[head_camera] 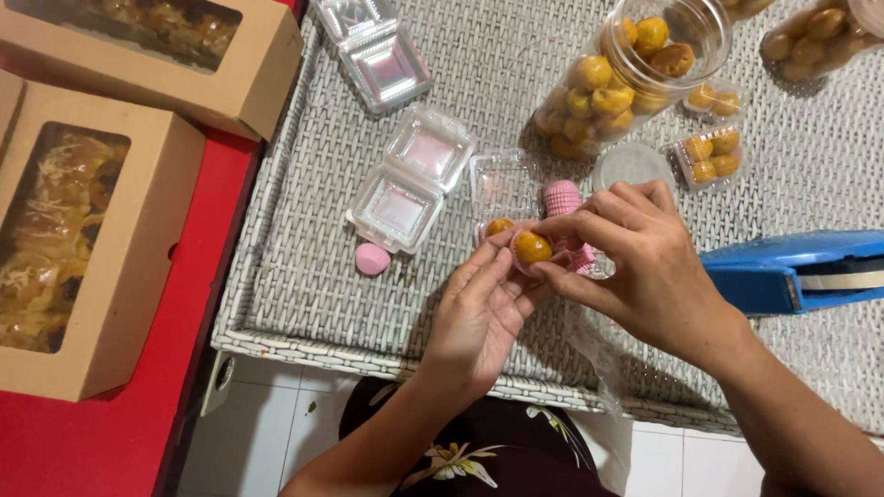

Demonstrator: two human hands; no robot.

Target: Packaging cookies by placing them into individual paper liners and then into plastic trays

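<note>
Left hand (479, 308) and right hand (635, 267) pinching golden pastry ball (532, 247) together at frame centre, above wicker tray (304, 276); open clear clamshell box (410, 179) lying just left.

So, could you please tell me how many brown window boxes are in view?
2. One box lies at the top left, cut off by the frame's edge; the other box sits below it on the red surface. More may lie out of frame.
</note>
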